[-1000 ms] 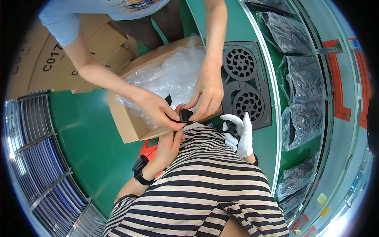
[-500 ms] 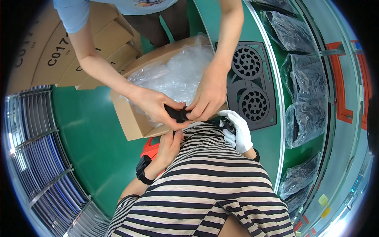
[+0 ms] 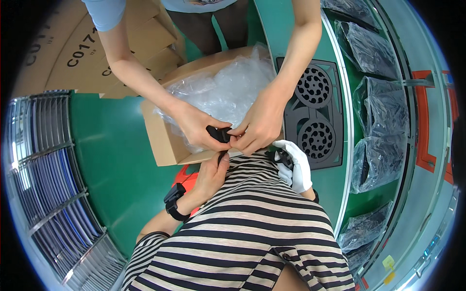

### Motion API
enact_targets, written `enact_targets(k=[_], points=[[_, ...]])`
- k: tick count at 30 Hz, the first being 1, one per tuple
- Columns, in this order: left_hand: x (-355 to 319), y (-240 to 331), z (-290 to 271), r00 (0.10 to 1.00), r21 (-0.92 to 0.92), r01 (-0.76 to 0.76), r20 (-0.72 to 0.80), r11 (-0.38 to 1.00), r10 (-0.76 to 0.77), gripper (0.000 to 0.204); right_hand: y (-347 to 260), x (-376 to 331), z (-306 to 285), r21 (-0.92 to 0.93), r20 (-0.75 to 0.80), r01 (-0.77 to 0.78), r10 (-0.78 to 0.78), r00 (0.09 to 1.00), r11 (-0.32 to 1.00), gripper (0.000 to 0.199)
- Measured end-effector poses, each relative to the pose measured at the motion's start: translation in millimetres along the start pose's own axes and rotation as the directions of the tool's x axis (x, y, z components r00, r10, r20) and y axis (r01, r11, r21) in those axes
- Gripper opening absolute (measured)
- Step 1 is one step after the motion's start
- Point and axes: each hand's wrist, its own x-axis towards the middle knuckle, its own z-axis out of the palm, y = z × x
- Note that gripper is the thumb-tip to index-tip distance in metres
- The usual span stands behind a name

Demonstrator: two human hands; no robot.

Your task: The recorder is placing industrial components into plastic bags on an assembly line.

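My bare left hand point(image 3: 212, 173) is closed, thumb against fingers, on a small black strap-like piece point(image 3: 222, 155) in front of my striped shirt. Just beyond it, another person's two hands point(image 3: 259, 121) pinch a black piece point(image 3: 218, 134); whether it joins the one I hold cannot be made out. My right hand point(image 3: 300, 167), in a white glove, curls round a black object point(image 3: 283, 157) near my right side; the fingers hide much of its shape. A black wristband device point(image 3: 175, 198) sits on my left wrist.
An open carton point(image 3: 159, 140) with clear plastic wrap point(image 3: 228, 87) stands ahead. A black panel with two round perforated discs point(image 3: 314, 116) lies on the right bench. Bagged parts point(image 3: 381, 114) line the right, a rack point(image 3: 63, 189) the left. A red object point(image 3: 187, 178) is by my left arm.
The view has shifted, so most of the scene sits further right. The other person's fingers have moved slightly round the black piece. Both my hands keep their grip.
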Motion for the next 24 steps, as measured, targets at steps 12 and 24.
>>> enact_targets(k=[12,24], points=[[-7,9,9,0.982,0.09,-0.13,-0.129,0.987,0.141,0.022,2,10,-20,0.201,0.116,-0.074,0.051,0.992,0.977,0.027],[7,4,-22,0.993,-0.196,0.099,0.078,0.976,-0.085,0.012,-10,9,0,0.173,-0.012,-0.014,0.017,1.0,0.985,0.024]])
